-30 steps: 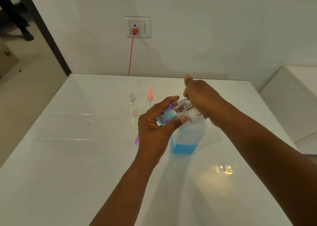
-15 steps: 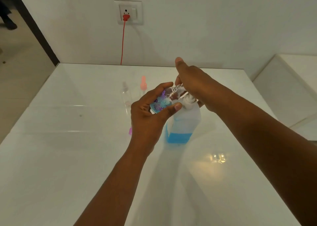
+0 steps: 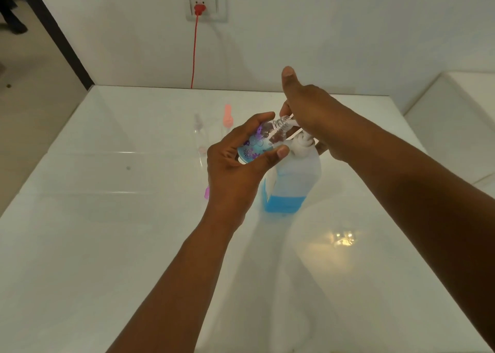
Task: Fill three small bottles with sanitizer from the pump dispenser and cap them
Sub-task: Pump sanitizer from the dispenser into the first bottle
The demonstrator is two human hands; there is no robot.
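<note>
I observe my left hand (image 3: 235,170) with its grip curled round a small flower-printed bottle (image 3: 257,146), tilted so its open neck meets the nozzle of the pump dispenser (image 3: 292,181). My right hand (image 3: 313,116) rests on the pump head, thumb raised; how its fingers lie I cannot tell. The dispenser stands on the white bench (image 3: 107,245), blue liquid low inside. Behind stand a clear bottle (image 3: 199,135) and a pink-capped bottle (image 3: 227,116).
</note>
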